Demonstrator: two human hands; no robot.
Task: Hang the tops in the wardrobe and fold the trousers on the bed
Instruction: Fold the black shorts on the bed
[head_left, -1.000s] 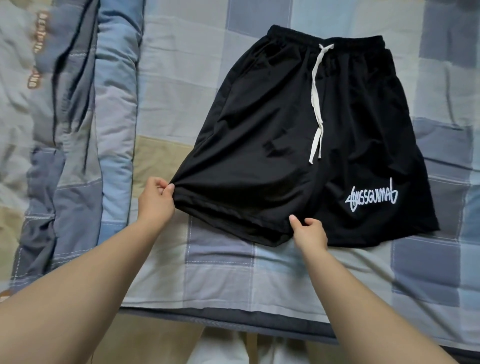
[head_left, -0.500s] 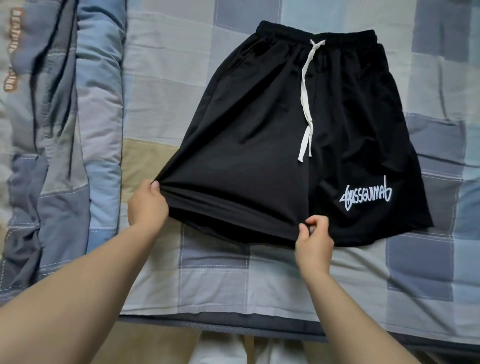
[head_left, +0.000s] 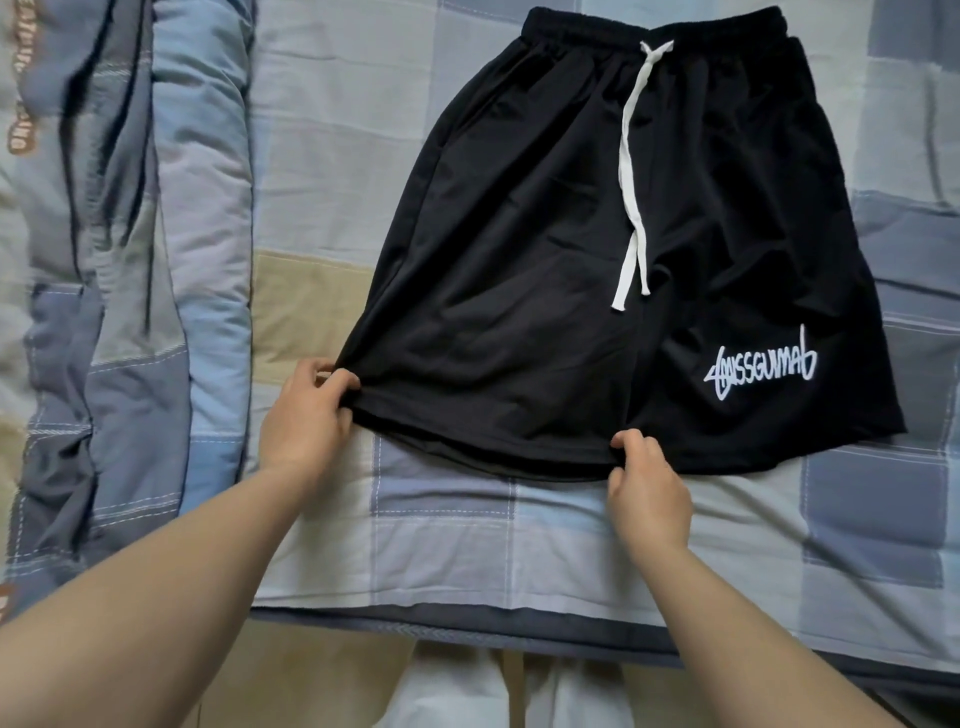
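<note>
The bed (head_left: 519, 545) carries a checked patchwork cover in blue, grey and beige; a rumpled quilt (head_left: 130, 260) lies along the left. The black shorts (head_left: 597, 234) lie flat on the cover, waistband far, white drawstring (head_left: 631, 171) down the centre. The left hand (head_left: 306, 421) pinches the near-left hem corner — the right hand (head_left: 649, 488) pinches the hem near the crotch.

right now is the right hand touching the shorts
Touching. The head view shows the right hand pinching the black shorts at the hem.
</note>
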